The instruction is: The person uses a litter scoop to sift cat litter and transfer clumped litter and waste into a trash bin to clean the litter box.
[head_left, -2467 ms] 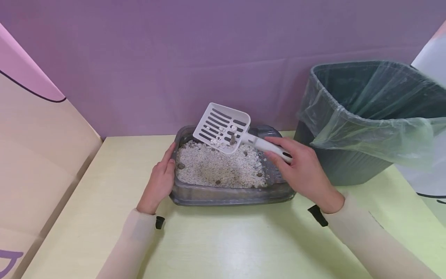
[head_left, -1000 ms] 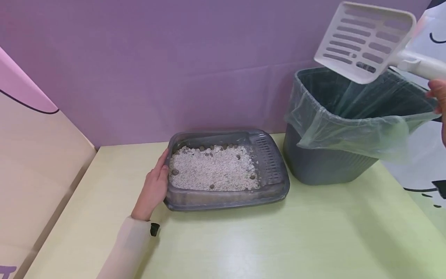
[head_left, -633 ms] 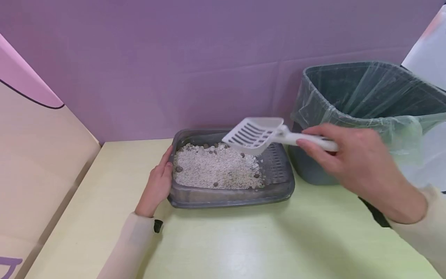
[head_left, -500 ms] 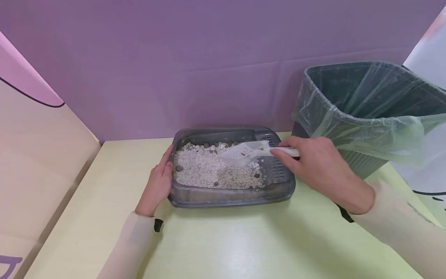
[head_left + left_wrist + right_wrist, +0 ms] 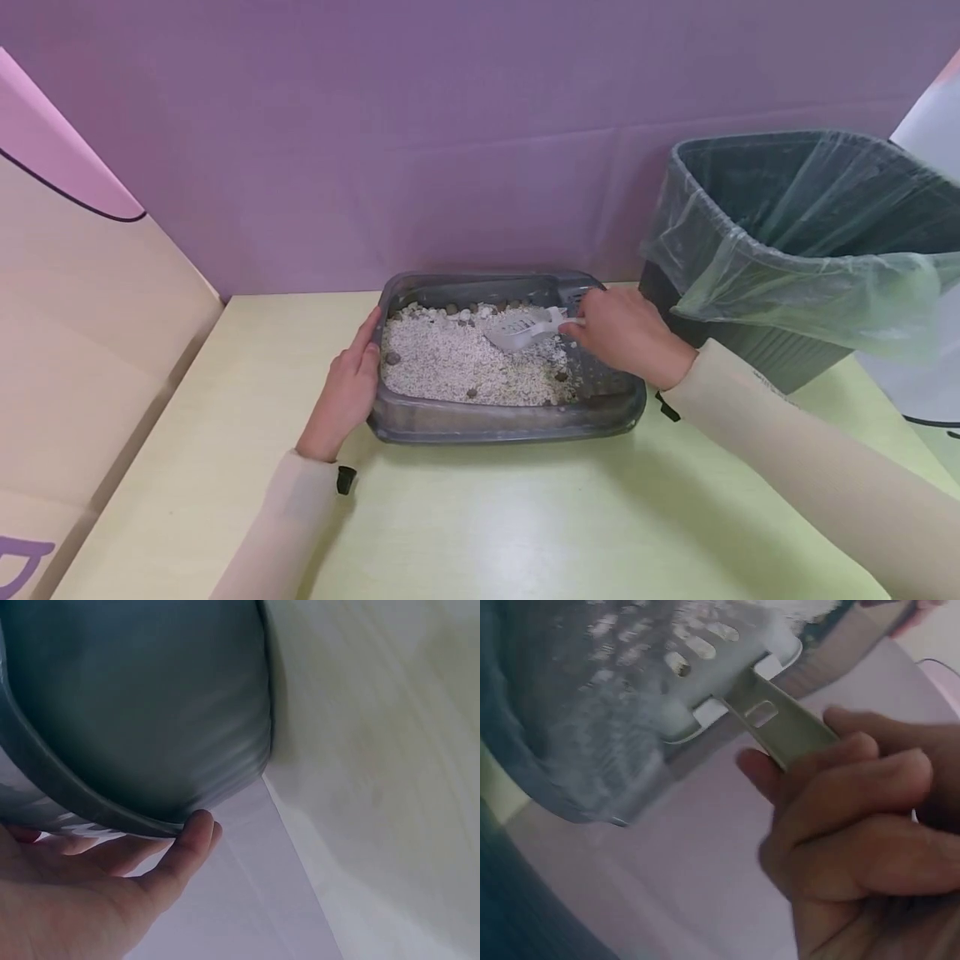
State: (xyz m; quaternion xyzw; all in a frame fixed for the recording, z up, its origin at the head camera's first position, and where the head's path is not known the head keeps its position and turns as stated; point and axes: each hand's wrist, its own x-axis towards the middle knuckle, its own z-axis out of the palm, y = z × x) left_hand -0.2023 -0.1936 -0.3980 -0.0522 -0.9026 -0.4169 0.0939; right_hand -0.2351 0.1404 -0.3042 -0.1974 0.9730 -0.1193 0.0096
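Note:
My right hand (image 5: 626, 331) grips the handle of a white slotted litter scoop (image 5: 523, 330). The scoop's head dips into the pale granular litter (image 5: 442, 358), its front part buried. Dark round clumps (image 5: 392, 358) lie in the litter, several along the back wall. A grey plastic litter box (image 5: 495, 423) holds it all. At the box's left end, my left hand (image 5: 347, 400) holds the rim; in the left wrist view its fingertips (image 5: 196, 825) meet the lip. The right wrist view shows my curled fingers (image 5: 855, 787) around the scoop handle (image 5: 780, 724).
A dark grey trash bin (image 5: 765, 354) lined with a translucent green bag (image 5: 817, 292) stands right of the box. Behind runs a purple backdrop (image 5: 375, 150). The pale yellow table (image 5: 487, 525) extends in front, and a cream panel (image 5: 82, 333) borders the left side.
The scoop, first raised with clumps over the box, went over the bin, came back without them and is now down in the litter. The left hand stayed at the box's left rim.

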